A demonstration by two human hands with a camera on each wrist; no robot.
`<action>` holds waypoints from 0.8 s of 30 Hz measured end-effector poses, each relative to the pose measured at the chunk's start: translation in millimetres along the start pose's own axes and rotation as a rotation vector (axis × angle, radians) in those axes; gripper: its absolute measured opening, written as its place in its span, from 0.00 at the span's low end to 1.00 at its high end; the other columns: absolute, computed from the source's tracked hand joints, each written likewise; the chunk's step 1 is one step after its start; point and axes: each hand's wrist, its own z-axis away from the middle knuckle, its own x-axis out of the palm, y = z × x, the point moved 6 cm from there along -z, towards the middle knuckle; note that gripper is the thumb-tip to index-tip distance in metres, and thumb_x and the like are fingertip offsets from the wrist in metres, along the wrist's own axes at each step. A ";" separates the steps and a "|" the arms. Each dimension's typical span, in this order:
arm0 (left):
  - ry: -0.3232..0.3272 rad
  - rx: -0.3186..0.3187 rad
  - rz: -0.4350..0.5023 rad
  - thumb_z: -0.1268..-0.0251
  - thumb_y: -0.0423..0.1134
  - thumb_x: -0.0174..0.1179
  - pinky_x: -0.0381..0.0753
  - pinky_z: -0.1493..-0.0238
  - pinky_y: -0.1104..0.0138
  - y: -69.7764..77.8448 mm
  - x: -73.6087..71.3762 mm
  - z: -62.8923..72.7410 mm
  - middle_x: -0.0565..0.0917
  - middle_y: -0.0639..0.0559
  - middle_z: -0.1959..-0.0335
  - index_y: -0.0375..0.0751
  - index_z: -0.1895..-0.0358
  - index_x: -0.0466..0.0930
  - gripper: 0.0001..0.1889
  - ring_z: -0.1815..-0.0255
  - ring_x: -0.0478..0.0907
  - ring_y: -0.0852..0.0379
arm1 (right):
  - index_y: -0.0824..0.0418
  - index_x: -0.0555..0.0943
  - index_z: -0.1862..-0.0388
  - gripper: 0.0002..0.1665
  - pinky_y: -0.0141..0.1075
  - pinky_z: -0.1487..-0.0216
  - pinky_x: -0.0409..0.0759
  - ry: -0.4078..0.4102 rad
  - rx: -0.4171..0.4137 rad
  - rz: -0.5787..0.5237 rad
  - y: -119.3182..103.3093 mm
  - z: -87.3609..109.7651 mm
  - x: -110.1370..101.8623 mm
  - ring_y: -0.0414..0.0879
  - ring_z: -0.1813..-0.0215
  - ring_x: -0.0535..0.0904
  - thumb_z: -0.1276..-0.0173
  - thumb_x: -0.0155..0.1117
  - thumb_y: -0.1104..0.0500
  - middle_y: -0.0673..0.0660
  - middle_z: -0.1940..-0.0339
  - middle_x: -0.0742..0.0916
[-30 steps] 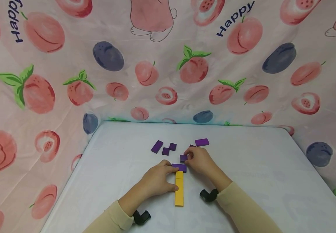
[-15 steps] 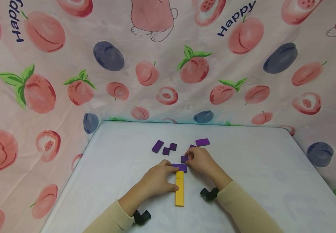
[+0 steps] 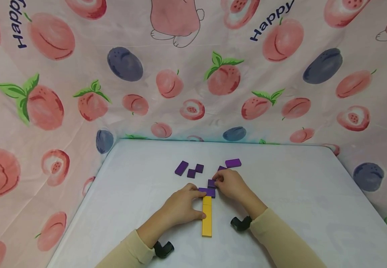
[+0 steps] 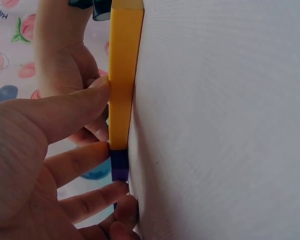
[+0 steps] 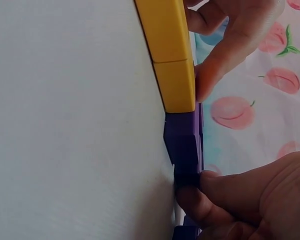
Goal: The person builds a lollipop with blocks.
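Right hand [image 3: 232,185] pinches small purple block [image 3: 211,183] between thumb and fingertip; left hand [image 3: 178,206] fingers spread, thumb touching yellow strip [image 3: 207,225], index fingertip at purple bar [image 3: 210,191].

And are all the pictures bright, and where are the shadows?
Head view: brightest, its white table mostly evenly lit; left wrist view: dimmer, a soft shadow beside the left hand; right wrist view: also dim, a shadow beside the right hand, whose pinched small purple block looks nearly black.
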 end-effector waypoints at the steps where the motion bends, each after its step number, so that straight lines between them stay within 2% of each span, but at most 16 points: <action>1: 0.000 0.000 0.001 0.45 0.59 0.81 0.84 0.36 0.53 -0.1 0.1 -0.1 0.81 0.52 0.33 0.59 0.31 0.85 0.36 0.41 0.83 0.51 | 0.55 0.92 0.51 0.07 0.41 0.51 0.83 0.000 -0.001 0.000 -0.2 0.3 0.0 0.46 0.60 0.78 0.25 0.72 0.60 0.50 0.63 0.88; 13: 0.008 0.006 -0.001 0.45 0.58 0.81 0.84 0.38 0.54 -0.5 0.7 -0.4 0.81 0.53 0.34 0.59 0.31 0.85 0.36 0.42 0.83 0.52 | 0.51 0.93 0.52 0.07 0.45 0.44 0.85 0.005 -0.001 -0.001 0.1 2.3 1.4 0.46 0.58 0.78 0.26 0.74 0.59 0.50 0.62 0.88; 24: 0.006 0.006 -0.011 0.45 0.59 0.81 0.84 0.38 0.53 0.4 -0.3 0.2 0.81 0.53 0.34 0.58 0.31 0.85 0.36 0.41 0.83 0.51 | 0.50 0.93 0.51 0.08 0.45 0.45 0.85 0.004 -0.006 0.000 -0.9 4.1 1.0 0.46 0.58 0.79 0.27 0.74 0.58 0.49 0.63 0.88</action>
